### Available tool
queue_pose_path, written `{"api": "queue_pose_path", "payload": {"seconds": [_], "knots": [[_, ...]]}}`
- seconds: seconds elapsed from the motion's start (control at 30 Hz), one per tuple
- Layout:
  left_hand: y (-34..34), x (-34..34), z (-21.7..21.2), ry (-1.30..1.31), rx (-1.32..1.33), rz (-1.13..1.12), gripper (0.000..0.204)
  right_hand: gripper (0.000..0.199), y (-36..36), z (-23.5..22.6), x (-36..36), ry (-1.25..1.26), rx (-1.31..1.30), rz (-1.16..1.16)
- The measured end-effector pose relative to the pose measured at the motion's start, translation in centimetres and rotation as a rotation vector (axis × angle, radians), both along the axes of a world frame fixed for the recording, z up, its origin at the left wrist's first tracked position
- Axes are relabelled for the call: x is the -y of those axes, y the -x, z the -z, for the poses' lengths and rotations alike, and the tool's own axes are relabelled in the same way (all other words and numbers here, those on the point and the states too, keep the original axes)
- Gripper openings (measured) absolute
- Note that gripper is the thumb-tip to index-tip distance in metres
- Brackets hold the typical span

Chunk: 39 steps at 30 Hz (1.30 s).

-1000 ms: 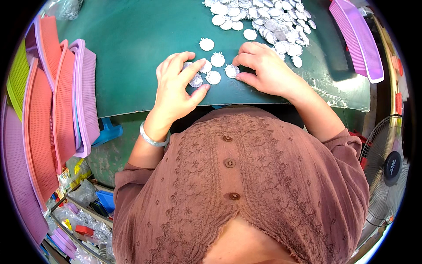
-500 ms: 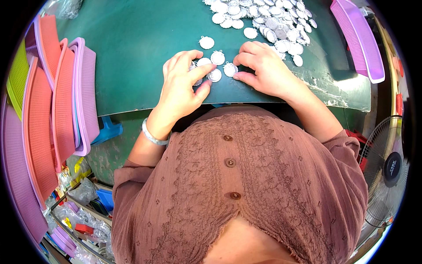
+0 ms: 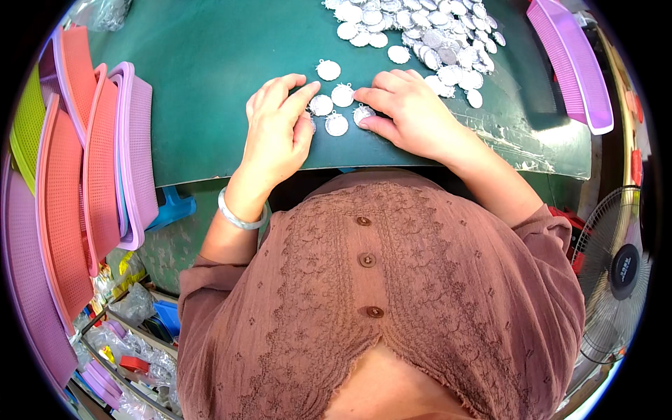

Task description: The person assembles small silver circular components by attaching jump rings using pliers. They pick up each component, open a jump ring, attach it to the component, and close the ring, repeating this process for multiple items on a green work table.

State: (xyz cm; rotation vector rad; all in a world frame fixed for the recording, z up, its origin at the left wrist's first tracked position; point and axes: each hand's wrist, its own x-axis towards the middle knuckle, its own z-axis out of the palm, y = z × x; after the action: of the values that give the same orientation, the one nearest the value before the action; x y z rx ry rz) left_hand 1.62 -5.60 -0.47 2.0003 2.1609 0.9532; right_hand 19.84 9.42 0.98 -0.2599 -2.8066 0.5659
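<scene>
A few round silver pendants with scalloped rims and small loops lie flat in a loose group on the green tabletop [image 3: 203,112]. My right hand [image 3: 416,115] has thumb and index finger closed at the edge of one pendant [image 3: 362,113] at the group's right. My left hand [image 3: 276,129] rests to the left, its fingers apart and bent. Beside its fingertips lies another pendant [image 3: 321,105], and one more is partly hidden by its thumb. Between the hands are a near pendant [image 3: 336,124] and an upper pendant [image 3: 342,95]. Farther off lies a single pendant [image 3: 327,69].
A large heap of similar pendants [image 3: 448,42] spreads over the far right of the table. Stacked plastic baskets [image 3: 105,161] stand at the left. A purple basket [image 3: 570,63] sits at the right edge, above a fan [image 3: 619,273]. A clear plastic bag [image 3: 101,12] lies far left.
My left hand has drawn back to the left, off the pendants, uncovering some of them. The near pendant and the one at my right fingers have shifted slightly left.
</scene>
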Motion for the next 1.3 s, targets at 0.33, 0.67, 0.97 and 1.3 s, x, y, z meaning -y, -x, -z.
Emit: {"api": "queue_pose_path", "payload": {"seconds": [0.33, 0.67, 0.97, 1.3], "knots": [[-0.3, -1.4, -0.4, 0.067, 0.021, 0.035, 0.043, 0.03, -0.1, -0.6, 0.3, 0.158, 0.001, -0.049], [-3.1, -3.6, -0.8, 0.23, -0.187, 0.067, 0.052, 0.022, -1.1, -0.1, -3.4, -0.385, -0.023, 0.312], [-1.9, -3.0, -0.5, 0.201, -0.165, 0.007, 0.038, 0.021, -1.3, -0.3, -3.7, -0.372, -0.142, 0.329], [-2.1, -2.6, -0.1, 0.165, -0.14, -0.014, 0.044, 0.025, -2.0, 0.1, -3.7, -0.097, -0.114, 0.002]]}}
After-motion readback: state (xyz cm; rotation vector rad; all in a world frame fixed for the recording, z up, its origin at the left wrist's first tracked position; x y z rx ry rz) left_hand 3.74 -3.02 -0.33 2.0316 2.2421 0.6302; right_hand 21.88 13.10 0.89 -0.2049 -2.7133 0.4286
